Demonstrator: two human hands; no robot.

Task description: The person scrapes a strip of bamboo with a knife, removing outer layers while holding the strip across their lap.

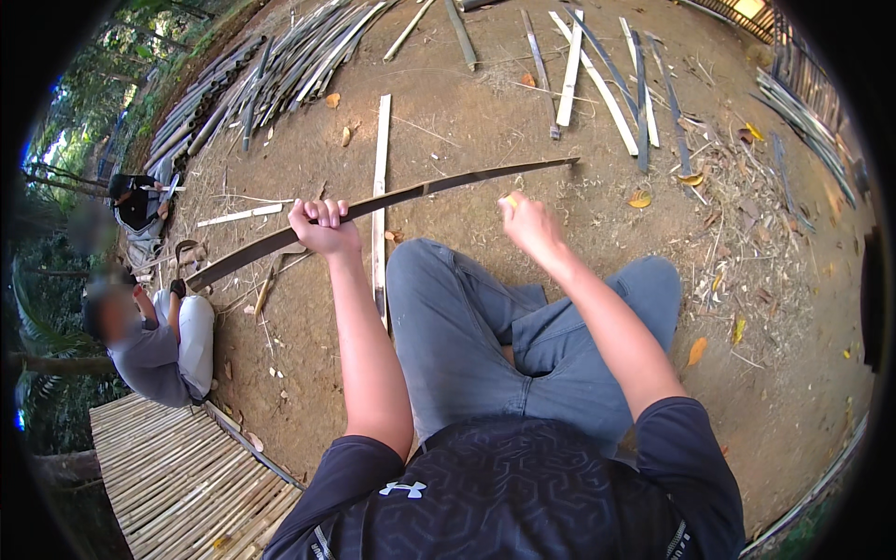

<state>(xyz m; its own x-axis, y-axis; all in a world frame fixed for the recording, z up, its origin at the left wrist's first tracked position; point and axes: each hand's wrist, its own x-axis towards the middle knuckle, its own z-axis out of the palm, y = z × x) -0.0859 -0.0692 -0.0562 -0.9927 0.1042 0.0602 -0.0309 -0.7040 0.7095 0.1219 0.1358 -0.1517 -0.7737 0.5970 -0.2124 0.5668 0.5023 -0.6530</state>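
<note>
My left hand is closed round a long, dark, slightly curved bamboo strip, which runs from lower left up to the right above my knees. The left end of the strip reaches a co-worker's dark-gloved hand; whether that hand grips it I cannot tell. Below the strip's right end, over my lap, my right hand is closed on a small yellow object, mostly hidden by the fingers. A pale bamboo strip lies on the ground, passing beneath the dark one.
The co-worker sits at the left beside a slatted bamboo platform. Bamboo poles and strips are piled at the far left. Several loose strips lie at the far right. Shavings and dry leaves litter the dirt.
</note>
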